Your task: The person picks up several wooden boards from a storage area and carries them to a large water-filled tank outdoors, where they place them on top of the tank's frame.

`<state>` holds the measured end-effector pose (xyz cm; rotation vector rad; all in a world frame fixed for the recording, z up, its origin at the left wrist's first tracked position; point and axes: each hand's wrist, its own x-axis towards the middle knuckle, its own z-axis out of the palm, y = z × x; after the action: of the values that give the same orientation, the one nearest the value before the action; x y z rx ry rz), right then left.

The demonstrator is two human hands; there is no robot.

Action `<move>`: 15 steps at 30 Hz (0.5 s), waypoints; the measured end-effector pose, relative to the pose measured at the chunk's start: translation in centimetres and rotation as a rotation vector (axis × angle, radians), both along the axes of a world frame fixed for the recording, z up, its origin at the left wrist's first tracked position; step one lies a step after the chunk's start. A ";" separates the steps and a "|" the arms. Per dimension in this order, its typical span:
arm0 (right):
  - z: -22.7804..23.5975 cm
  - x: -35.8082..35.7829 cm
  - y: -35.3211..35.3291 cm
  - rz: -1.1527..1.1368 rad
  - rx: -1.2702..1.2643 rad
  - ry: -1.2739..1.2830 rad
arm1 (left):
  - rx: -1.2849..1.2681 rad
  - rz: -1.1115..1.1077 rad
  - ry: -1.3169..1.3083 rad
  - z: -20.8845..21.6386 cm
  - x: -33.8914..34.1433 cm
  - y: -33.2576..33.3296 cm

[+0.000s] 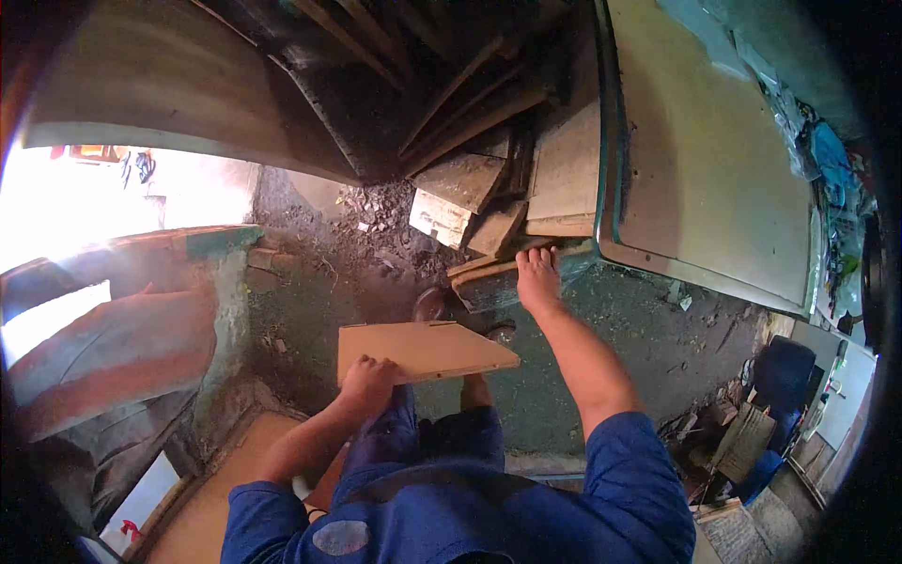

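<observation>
My left hand (370, 380) grips the near edge of a flat tan board (423, 349) with one slanted end, held level in front of my legs. Its fingers lie over the top face and the thumb is hidden. Farther ahead and to the right, my right hand (538, 278) reaches out with its fingers closed over the edge of a thin wooden board (495, 270), at the front of a pile under the table. Just beyond it lie wood offcuts (496, 228) and a pale block (441, 218).
A large table with a dark edge (711, 150) stands at the far right. Rubble (383, 209) covers the ground ahead. A low wall (225, 291) runs along the left, and a dark blue chair (785, 371) stands at right among scrap wood (744, 439). My feet are below the board.
</observation>
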<state>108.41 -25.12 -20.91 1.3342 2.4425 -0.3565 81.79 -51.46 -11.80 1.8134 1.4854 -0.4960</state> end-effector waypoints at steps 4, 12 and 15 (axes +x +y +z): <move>0.9 4.1 -3.8 0.065 -0.127 -0.092 | -0.092 -0.014 0.069 3.8 -1.4 0.2; 4.2 7.1 -6.4 0.147 -0.512 -0.330 | 0.060 0.096 -0.001 3.3 -4.1 -4.5; 1.6 7.6 -5.7 0.129 -0.424 -0.207 | -0.080 0.093 0.110 3.4 -4.4 -4.9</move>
<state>115.97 -30.85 -19.28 0.9757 2.1159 -0.6272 77.44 -56.36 -8.38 1.6705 1.5924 -0.6087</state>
